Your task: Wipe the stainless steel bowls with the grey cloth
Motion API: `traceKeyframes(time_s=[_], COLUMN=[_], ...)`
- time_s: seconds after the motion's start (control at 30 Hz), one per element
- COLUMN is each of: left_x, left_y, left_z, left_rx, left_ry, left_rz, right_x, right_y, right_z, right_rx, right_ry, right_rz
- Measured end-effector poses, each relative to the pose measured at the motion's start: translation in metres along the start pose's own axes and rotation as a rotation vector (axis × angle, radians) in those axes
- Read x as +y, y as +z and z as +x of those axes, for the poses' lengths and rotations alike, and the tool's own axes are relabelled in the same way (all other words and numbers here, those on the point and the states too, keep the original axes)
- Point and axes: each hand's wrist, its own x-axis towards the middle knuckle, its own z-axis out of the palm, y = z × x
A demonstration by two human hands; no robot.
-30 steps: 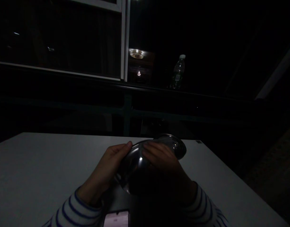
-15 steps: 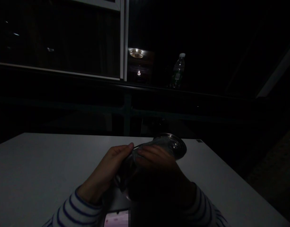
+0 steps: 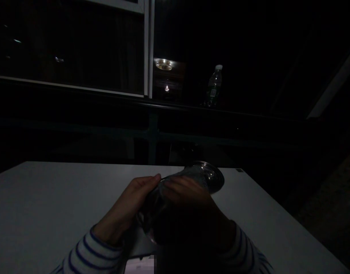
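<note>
Lying behind right hand [image 3: 193, 199]: metal dish [image 3: 216, 179]

Right hand [image 3: 192, 198] shifted slightly toward left hand [image 3: 135, 194] over metal bowl [image 3: 148, 225]; more grey cloth [image 3: 194, 174] showing.

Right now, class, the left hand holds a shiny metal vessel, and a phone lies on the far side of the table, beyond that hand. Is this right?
Not quite: the head view shows the phone on the near side of the table, in front of the left hand, which does hold a shiny metal vessel.
</note>
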Motion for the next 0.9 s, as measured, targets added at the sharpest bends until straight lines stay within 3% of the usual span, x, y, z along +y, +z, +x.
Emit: traceKeyframes(time_s=[0.1, 0.3, 0.4, 0.53, 0.63, 0.77, 0.9], left_x=[0.000, 0.017, 0.011, 0.001, 0.006, 0.018, 0.014], left_y=[-0.001, -0.021, -0.017, -0.004, -0.007, -0.019, -0.008], left_z=[0.000, 0.000, 0.002, 0.003, 0.001, 0.000, 0.000], left_rx=[0.007, 0.163, 0.086, -0.019, 0.057, 0.190, 0.127], left_ry=[-0.006, 0.050, 0.019, -0.036, -0.021, -0.018, -0.104], left_rz=[0.034, -0.120, -0.182, -0.147, -0.173, -0.368, -0.365], right_x=[0.002, 0.008, 0.003, 0.000, 0.003, 0.008, 0.006], right_y=[0.005, -0.017, -0.019, -0.015, -0.014, -0.016, -0.024], right_z=[-0.002, -0.010, -0.003, 0.003, -0.001, -0.005, -0.001], right_rx=[-0.020, 0.088, 0.119, 0.042, 0.078, 0.185, 0.164], right_ry=[-0.062, 0.280, 0.234, 0.096, 0.172, 0.352, 0.335], right_rz=[0.009, 0.281, 0.264, 0.211, 0.265, 0.369, 0.397])
